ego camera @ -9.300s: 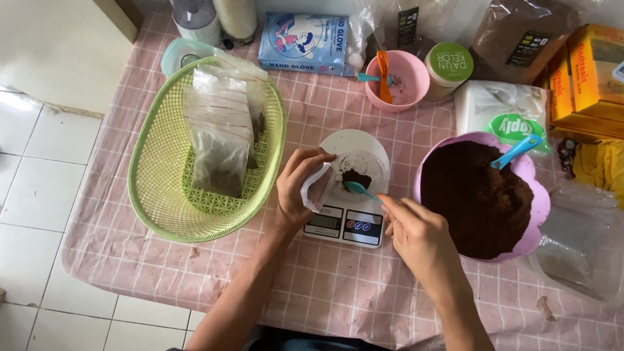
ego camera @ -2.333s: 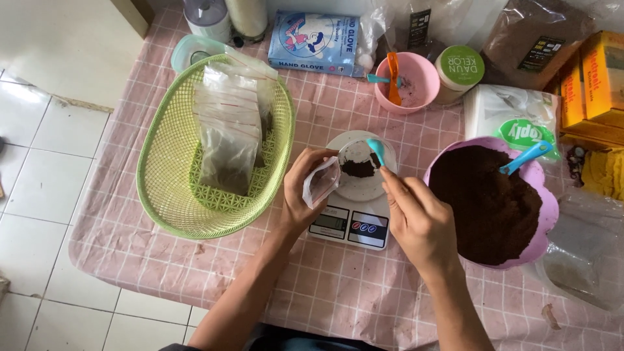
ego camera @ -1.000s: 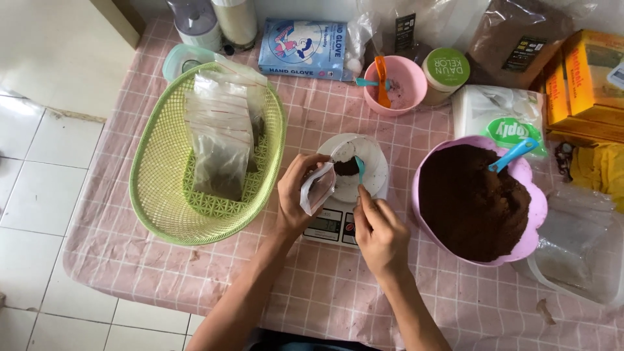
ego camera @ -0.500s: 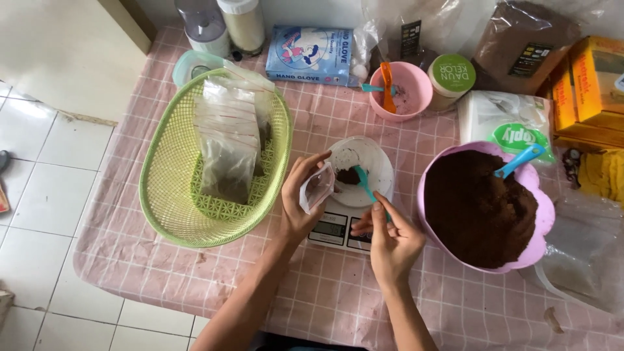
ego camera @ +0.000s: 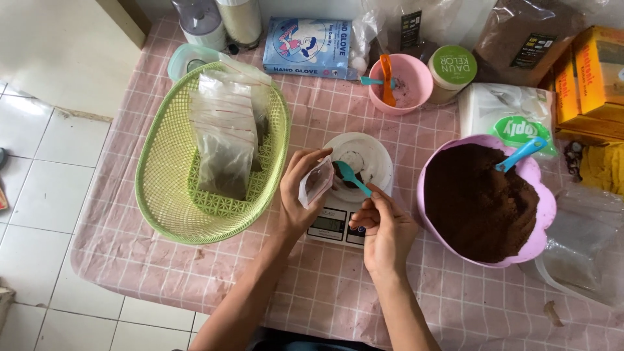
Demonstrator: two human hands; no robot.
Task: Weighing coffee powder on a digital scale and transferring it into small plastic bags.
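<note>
My left hand (ego camera: 300, 195) holds a small clear plastic bag (ego camera: 316, 182) open beside the white dish (ego camera: 377, 155) on the kitchen scale (ego camera: 331, 225). My right hand (ego camera: 388, 234) grips a teal spoon (ego camera: 354, 178) by its handle. The spoon's bowl carries dark brown powder and points at the bag's mouth. A little brown powder lies in the dish. To the right stands a purple flower-shaped bowl (ego camera: 543, 198) full of the same brown powder, with a blue spoon (ego camera: 522, 154) stuck in it.
A green basket (ego camera: 159, 188) at the left holds several filled clear bags (ego camera: 224, 136). Behind are a pink bowl (ego camera: 416, 78) with an orange spoon, a green-lidded jar (ego camera: 452, 68), a blue box of gloves (ego camera: 307, 47), yellow boxes (ego camera: 595, 78) and loose plastic bags (ego camera: 578, 250).
My right hand has slid back toward me from the dish and raised the loaded teal spoon to the bag's mouth. My left hand keeps holding the bag.
</note>
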